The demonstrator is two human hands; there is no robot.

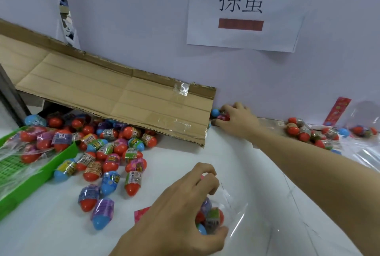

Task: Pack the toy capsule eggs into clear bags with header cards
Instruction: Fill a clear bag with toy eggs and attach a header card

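Landmark: the tilted brown corrugated cardboard sheet (115, 95) leaning against the wall. Our right hand (236, 117) reaches to that sheet's far-right corner, fingers curled on a red plastic capsule egg (224, 117). Our left hand (181, 208) sits well in front of the sheet on the white table (61, 227), pinching open the clear plastic bag (228, 210), a few eggs already inside. So the egg lies far forward and slightly right of the bag mouth; we judge the right hand carries it back. Loose pile of eggs (107, 153) lies under the sheet's front edge, closer to the left hand.
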